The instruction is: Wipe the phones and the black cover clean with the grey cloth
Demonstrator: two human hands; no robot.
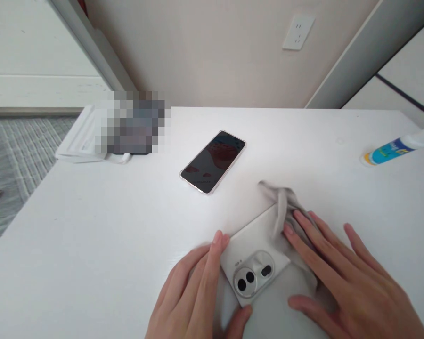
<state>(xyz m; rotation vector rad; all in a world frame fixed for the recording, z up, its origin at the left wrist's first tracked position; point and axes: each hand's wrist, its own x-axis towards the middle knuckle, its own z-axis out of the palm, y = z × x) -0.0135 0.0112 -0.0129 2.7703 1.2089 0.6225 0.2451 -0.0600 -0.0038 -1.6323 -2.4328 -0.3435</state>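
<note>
Two bare hands, one pinning a pale phone at its camera end, the other spread over a cloth on its back.
From where I stand, the left hand (194, 292) arches in, its fingers and thumb holding the white phone (249, 240) by corners on the near part of the table (120, 221); the right hand (353, 278) lies palm down, wide, fingertips pressing one grey cloth (281, 212) there. I count two phones in plain view, the dark-screened phone (214, 162) lying farther back, plus one bottle (390, 151) near the right side. The white tabletop stretches broadly left of the hands and between the dark-screened phone and bottle; its far edge runs along the wall (205, 56).
</note>
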